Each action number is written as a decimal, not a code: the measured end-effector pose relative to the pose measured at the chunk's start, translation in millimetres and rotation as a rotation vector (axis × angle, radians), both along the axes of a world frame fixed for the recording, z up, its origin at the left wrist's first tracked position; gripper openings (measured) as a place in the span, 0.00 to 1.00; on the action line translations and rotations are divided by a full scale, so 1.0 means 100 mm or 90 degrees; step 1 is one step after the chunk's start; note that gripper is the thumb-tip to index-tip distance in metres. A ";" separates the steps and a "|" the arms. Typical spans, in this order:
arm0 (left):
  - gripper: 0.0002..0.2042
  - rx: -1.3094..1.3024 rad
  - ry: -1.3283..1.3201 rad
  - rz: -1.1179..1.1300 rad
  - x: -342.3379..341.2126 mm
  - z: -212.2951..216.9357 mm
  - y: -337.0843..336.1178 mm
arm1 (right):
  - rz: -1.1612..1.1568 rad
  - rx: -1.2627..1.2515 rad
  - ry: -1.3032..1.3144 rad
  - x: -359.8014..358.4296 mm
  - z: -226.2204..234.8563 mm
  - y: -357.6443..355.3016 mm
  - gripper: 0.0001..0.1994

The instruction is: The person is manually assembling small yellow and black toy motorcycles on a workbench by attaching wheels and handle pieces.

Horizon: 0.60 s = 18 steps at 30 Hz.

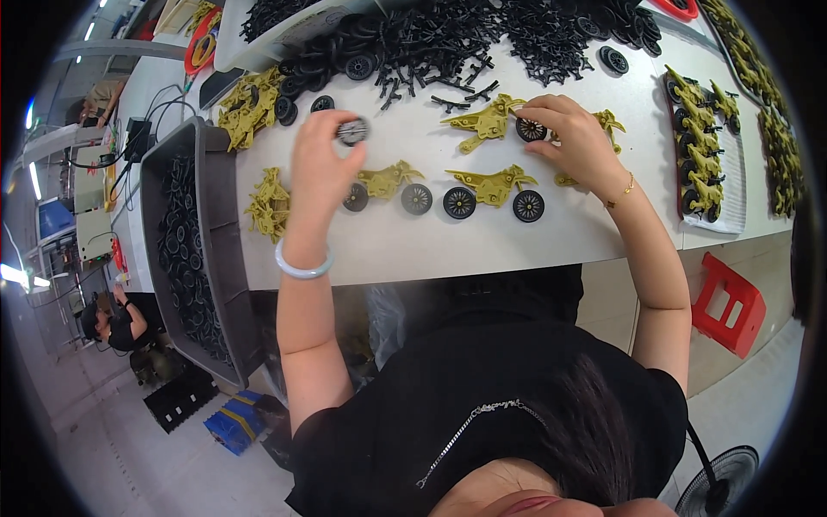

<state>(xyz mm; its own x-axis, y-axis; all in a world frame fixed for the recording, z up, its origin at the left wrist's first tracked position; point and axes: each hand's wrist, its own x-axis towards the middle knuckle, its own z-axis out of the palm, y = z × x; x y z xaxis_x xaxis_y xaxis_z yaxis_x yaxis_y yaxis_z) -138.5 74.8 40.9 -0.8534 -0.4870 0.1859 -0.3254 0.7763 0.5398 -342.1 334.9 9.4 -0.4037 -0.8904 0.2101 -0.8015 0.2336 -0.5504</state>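
My left hand [320, 162] pinches a small black toy wheel [353, 131] between thumb and fingers, raised over the white table. Farther right, my right hand [570, 140] has thumb and fingers closed around a black spoked wheel [531, 130] at the end of an olive-yellow toy motorcycle body [484, 123]. Nearer me lie two more yellow motorcycle bodies, one at the left [388, 179] and one at the right [493, 185], each with a wheel at both ends. Part of another yellow body [610, 129] shows behind my right hand.
Heaps of black plastic parts [448, 43] cover the table's far side. Yellow bodies are piled at the left [250, 108]. A grey bin of black tyres [226, 258] stands left. Assembled motorcycles fill a white tray [730, 215] at right. A red stool [730, 306] and a fan [719, 487] stand below.
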 end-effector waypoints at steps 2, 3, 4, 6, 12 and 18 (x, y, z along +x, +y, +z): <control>0.17 0.088 0.042 -0.109 -0.11 0.04 0.29 | -0.002 0.002 -0.026 0.00 0.01 -0.01 0.20; 0.16 0.073 0.038 -0.138 -0.18 0.03 0.42 | -0.008 0.004 -0.024 0.00 0.01 0.00 0.21; 0.16 0.057 0.033 -0.166 -0.23 0.01 0.54 | -0.014 0.005 -0.024 0.00 0.00 -0.01 0.21; 0.16 0.050 0.030 -0.180 -0.33 -0.09 0.68 | -0.013 0.015 -0.025 0.00 0.00 -0.02 0.21; 0.16 0.061 -0.017 -0.179 -0.42 -0.30 0.82 | -0.003 0.008 -0.013 0.01 -0.01 -0.01 0.21; 0.15 0.079 -0.049 -0.174 -0.39 -0.31 0.78 | 0.002 0.003 -0.041 0.03 -0.03 -0.01 0.21</control>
